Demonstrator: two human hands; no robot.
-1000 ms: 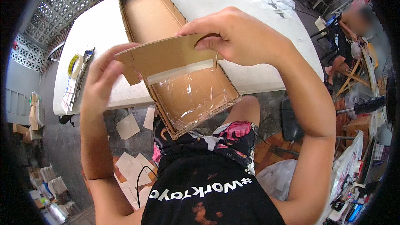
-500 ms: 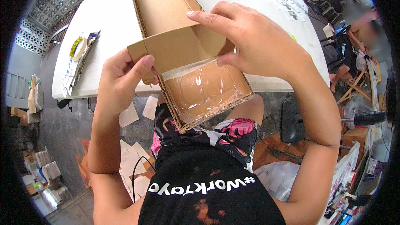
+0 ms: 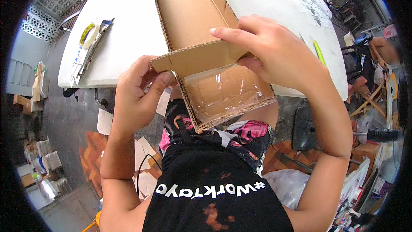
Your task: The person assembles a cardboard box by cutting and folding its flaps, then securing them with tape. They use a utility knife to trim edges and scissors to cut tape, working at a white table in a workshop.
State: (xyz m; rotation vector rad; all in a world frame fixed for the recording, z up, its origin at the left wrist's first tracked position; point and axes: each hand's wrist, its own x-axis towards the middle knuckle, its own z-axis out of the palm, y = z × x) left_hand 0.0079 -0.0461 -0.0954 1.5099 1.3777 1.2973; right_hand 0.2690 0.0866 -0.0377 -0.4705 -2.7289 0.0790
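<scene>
A long, shallow cardboard box (image 3: 189,13) extends from the white table toward my lap. Across it stands a brown cardboard strip (image 3: 201,58), dividing the far part from a small near section. Clear plastic film (image 3: 223,87) lies wrinkled over that near section. My left hand (image 3: 146,88) is closed, pinching the strip's left end beside the box wall. At the right end, my right hand (image 3: 270,51) grips the strip between thumb and fingers, its index finger stretched along the top edge. The lower edge of the strip is partly hidden.
On the white table (image 3: 116,56), tape rolls (image 3: 90,34) rest at the left by thin flat strips. A yellow-green pen-like item (image 3: 319,52) lies at the right. Cardboard pieces (image 3: 143,152) cover part of the floor. Another person (image 3: 384,49) is at the far right.
The strip has tilted more upright and sits lower against the box, its broad face looking narrower. Both hands keep their hold. Box and hands appear farther right in the picture.
</scene>
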